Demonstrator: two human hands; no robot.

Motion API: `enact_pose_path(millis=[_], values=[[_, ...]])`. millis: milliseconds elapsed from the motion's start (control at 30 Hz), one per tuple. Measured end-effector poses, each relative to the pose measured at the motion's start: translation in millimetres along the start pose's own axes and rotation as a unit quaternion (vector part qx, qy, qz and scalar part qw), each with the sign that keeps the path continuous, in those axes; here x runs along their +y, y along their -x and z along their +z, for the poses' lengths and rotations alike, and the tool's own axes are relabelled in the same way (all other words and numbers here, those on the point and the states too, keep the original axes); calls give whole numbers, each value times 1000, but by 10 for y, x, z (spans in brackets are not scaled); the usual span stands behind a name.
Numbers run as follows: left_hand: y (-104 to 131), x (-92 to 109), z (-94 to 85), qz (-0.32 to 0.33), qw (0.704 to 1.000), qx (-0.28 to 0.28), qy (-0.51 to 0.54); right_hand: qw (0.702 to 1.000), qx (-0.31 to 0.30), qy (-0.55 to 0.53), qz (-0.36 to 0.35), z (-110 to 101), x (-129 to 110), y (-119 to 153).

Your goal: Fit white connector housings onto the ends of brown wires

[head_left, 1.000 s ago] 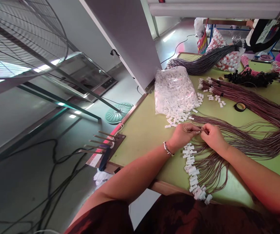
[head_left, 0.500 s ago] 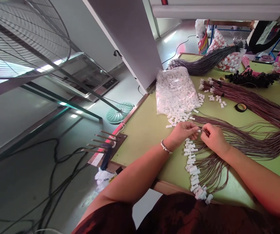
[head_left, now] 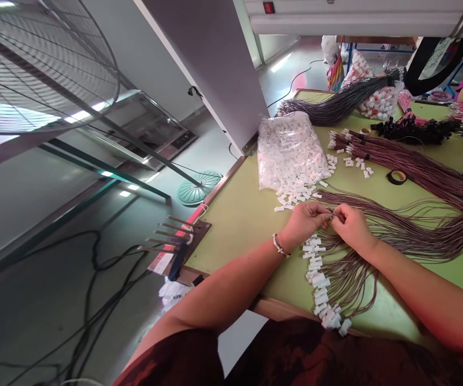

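Green tabletop (head_left: pixel 231 230): carries the wire + conn. stuff, fan to its left.
Brown wire bundle (head_left: pixel 424 235): fanned over R side, tips nr the bag.
Clear bag (head_left: pixel 291 142): far side, full of white conns., some loose conns. (head_left: pixel 295 195) spilled in front.
White conn. row (head_left: pixel 317 279): wires attached, runs from below the hands to near edge.
R hand (head_left: pixel 351 228): grip pinching a brown wire (head_left: pixel 338 216), tip twd L hand.
L hand (head_left: pixel 306 221): grip pinched on a small piece (head_left: pixel 330 215), mostly hidden.
Tape roll (head_left: pixel 397 177): black, lies R of bag.
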State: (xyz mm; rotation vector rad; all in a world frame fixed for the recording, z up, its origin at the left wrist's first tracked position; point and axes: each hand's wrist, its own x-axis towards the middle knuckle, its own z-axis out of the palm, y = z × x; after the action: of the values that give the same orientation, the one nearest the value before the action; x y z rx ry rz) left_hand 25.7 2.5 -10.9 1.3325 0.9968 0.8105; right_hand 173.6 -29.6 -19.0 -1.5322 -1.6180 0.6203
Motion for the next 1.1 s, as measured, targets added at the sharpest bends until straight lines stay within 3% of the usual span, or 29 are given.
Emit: enact_pose_path(millis=[200, 333, 433, 533, 600, 667, 733, 800, 867, 967, 1033, 1100], values=[[-19, -1, -75, 15, 1000, -22, -8, 997, -35, -58, 41, -20, 22, -22], [-31, -2, -181, 31, 994, -47, -96, 993, -58, -90, 50, -96, 41, -50], [30, 76, -234, 51, 963, -158, -212, 991, -33, -117, 56, -166, 10, -69], [128, 216, -294, 108, 897, -315, -291, 966, -44, -218, 133, -180, -41, -61], [160, 306, -388, 140, 871, -352, -313, 945, -65, -262, 182, -157, -64, -45], [140, 362, -527, 149, 883, -272, -351, 935, -62, -289, 198, -129, -76, -33], [77, 368, -659, 133, 893, -86, -422, 930, -46, -310, 195, -110, -79, -31], [1, 325, -722, 101, 878, 25, -468, 936, -42, -300, 182, -97, -74, -36], [-57, 254, -697, 79, 857, 58, -506, 954, -49, -251, 156, -86, -62, -38], [-87, 159, -584, 65, 824, 55, -560, 974, -55, -188, 115, -68, -45, -26], [-82, 134, -538, 67, 821, 40, -566, 977, -54, -175, 107, -60, -42, -15], [-73, 144, -543, 85, 837, 28, -539, 980, -47, -167, 100, -56, -44, -9]])
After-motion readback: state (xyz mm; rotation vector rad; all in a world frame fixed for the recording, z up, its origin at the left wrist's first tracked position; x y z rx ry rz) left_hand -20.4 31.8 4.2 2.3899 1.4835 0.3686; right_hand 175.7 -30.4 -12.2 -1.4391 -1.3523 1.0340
